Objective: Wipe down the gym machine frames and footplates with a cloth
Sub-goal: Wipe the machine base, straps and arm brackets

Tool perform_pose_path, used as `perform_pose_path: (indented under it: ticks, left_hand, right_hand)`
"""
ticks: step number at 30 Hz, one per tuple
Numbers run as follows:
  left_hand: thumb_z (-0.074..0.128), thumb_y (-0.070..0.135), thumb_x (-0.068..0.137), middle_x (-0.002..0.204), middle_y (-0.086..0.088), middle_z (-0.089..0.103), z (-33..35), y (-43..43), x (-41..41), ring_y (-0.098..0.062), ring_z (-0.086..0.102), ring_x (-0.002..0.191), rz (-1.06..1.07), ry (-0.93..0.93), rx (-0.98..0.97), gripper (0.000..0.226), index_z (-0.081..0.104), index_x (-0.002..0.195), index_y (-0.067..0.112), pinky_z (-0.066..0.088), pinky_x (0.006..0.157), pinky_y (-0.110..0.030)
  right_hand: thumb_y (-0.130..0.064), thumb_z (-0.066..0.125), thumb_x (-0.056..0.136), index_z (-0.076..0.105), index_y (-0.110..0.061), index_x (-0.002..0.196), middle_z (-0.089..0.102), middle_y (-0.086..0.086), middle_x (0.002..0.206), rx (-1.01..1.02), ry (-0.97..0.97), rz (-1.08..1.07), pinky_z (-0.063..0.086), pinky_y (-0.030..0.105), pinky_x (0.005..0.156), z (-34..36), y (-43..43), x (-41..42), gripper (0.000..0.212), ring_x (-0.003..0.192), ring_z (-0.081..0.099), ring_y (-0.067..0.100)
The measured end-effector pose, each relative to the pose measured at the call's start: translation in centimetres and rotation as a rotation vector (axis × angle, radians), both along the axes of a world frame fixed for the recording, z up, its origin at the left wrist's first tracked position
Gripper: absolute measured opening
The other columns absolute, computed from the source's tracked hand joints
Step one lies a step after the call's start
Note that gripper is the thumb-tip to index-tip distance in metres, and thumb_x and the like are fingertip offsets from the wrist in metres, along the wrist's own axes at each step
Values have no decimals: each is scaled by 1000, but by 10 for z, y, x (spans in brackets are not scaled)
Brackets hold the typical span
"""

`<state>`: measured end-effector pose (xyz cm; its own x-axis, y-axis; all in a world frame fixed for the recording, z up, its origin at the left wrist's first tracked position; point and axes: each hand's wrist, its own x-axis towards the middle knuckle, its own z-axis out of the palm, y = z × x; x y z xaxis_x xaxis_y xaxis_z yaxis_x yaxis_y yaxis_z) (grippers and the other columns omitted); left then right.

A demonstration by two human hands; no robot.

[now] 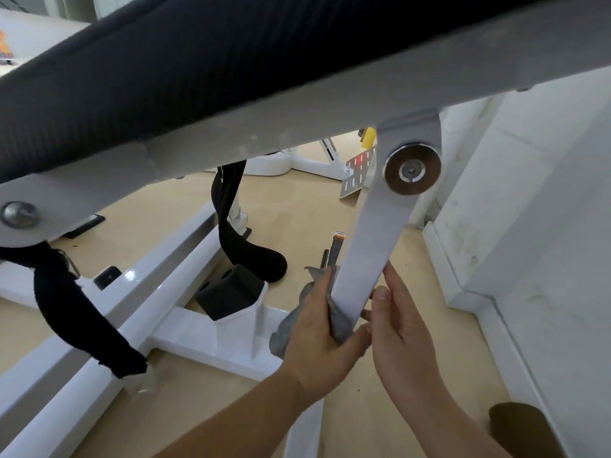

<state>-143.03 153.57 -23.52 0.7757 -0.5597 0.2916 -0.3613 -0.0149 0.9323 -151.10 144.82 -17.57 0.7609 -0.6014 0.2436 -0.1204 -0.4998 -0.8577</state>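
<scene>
Pale wood flooring (pixel 363 408) lies under the work area, bounded on the right by a white wall (pixel 545 193) with a skirting board.

Nearest the camera, both forearms reach forward and up to the lower end of a flat white link arm (pixel 373 239). The left hand (pixel 314 335) grips a grey cloth (pixel 284 332) and presses it against the left edge of that arm. The right hand (pixel 401 328) holds the same end from the opposite side, thumb on the front face and fingers along the right edge. The hands are about level, so neither is clearly nearer the work.

The long axis of the link arm runs from the hands upward and slightly to the right, ending at a pivot bolt (pixel 412 168). The unwiped length therefore appears to lie above and beyond the hands, so the likely next stroke follows that axis upward. The right hand is placed to steady the arm against swing.

Left of the hands, the white base frame (pixel 205 332) carries a black foam block (pixel 228 290). Overhead, the upper rail (pixel 330 117) supports a black pad (pixel 198 71). Farthest back, a perforated footplate (pixel 358 175) stands on the floor, well apart from both hands.
</scene>
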Motion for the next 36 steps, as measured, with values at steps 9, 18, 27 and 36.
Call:
perform_pose_path:
  ticks: [9, 18, 27, 36]
  left_hand:
    - [52, -5, 98, 144, 7, 48, 39, -11, 2, -4, 53, 127, 39, 41, -94, 79, 18, 160, 31, 57, 92, -23]
    - [41, -1, 98, 153, 22, 34, -47, 26, -45, -6, 44, 133, 82, 218, 297, 84, 10, 160, 45, 38, 113, -26]
    - [42, 8, 99, 103, -15, 62, 33, 41, -60, -15, 67, 84, -268, 649, 101, 25, 59, 117, 8, 58, 67, -21]
    - [62, 12, 99, 117, 18, 69, 67, 51, -38, 8, 67, 100, -115, 230, 289, 37, 64, 128, 35, 54, 84, -12]
  right_hand:
    - [-46, 36, 107, 28, -71, 145, 64, -27, 132, 19, 86, 97, 57, 32, 95, 7, -12, -11, 45, 109, 68, -2]
    - [-51, 40, 104, 51, -64, 130, 68, -19, 125, 93, 253, -7, 54, 40, 102, -33, -6, -37, 32, 111, 67, 4]
    - [-57, 48, 100, 48, -76, 122, 62, -31, 128, 808, 301, 128, 61, 52, 89, -29, 27, -61, 29, 118, 63, 7]
    - [-20, 57, 104, 78, -28, 96, 79, -2, 87, 524, 136, 34, 62, 39, 79, -6, 24, -48, 23, 84, 76, 20]
